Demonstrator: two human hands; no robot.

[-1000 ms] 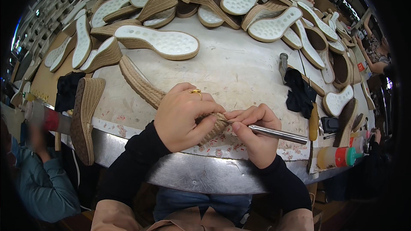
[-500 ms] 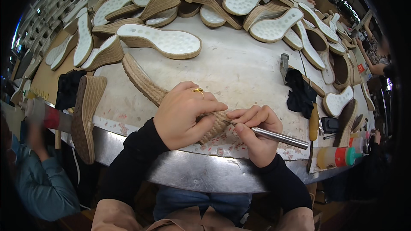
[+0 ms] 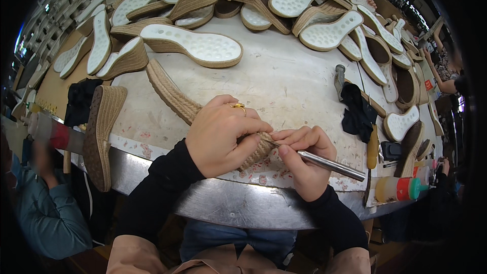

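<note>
A wedge shoe sole (image 3: 172, 93) wrapped in braided tan rope lies near the table's front edge, its toe end pointing away to the left. Over its middle rests my left hand (image 3: 223, 134), a gold ring on one finger, gripping the sole with fingers closed round it. My right hand (image 3: 308, 158) pinches a slim metal hand tool (image 3: 332, 165) with a round steel handle. The tool's thin tip meets the braid at the heel end, right beside my left fingertips. My palms hide part of the sole.
Many rope-wrapped wedge soles (image 3: 193, 45) with white dimpled tops pile up at the back. One brown-bottomed wedge (image 3: 104, 137) stands at the left edge. On the right are a hammer (image 3: 340, 78), black cloth (image 3: 357, 114) and glue bottle (image 3: 398, 189). Co-workers sit left and right.
Both hands stay at the same spot on the sole, with the tool tip still at the braid. The whole view has shifted slightly.
</note>
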